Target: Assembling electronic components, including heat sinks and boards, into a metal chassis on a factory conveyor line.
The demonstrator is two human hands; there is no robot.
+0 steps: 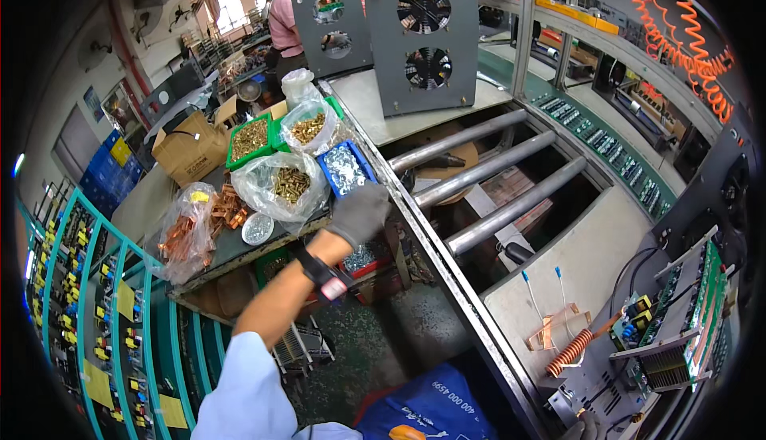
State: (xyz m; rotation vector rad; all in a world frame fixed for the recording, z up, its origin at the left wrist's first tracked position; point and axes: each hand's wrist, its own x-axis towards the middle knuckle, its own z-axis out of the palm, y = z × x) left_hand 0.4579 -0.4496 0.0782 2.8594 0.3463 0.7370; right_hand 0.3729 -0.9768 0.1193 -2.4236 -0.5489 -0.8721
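My left hand (361, 215), in a dark grey glove, reaches to the near edge of a blue tray (346, 170) of silvery screws. Its fingers curl down out of sight, so anything in them is hidden. My right hand (589, 427), gloved too, shows only partly at the lower right edge, beside a grey metal chassis (614, 388). What its fingers do is not clear. On that unit sit a green circuit board (698, 300) with a heatsink and a copper coil (568, 354). Beside the blue tray lies a clear bag (291, 185) of brass fasteners.
A green tray (250, 140), copper pieces (187, 236) in plastic and a small round tub (257, 228) share the left bench. Metal rollers (485, 170) cross the gap in the line. A grey panel with two fans (423, 37) stands ahead. Teal racks (120, 268) hold boards at left.
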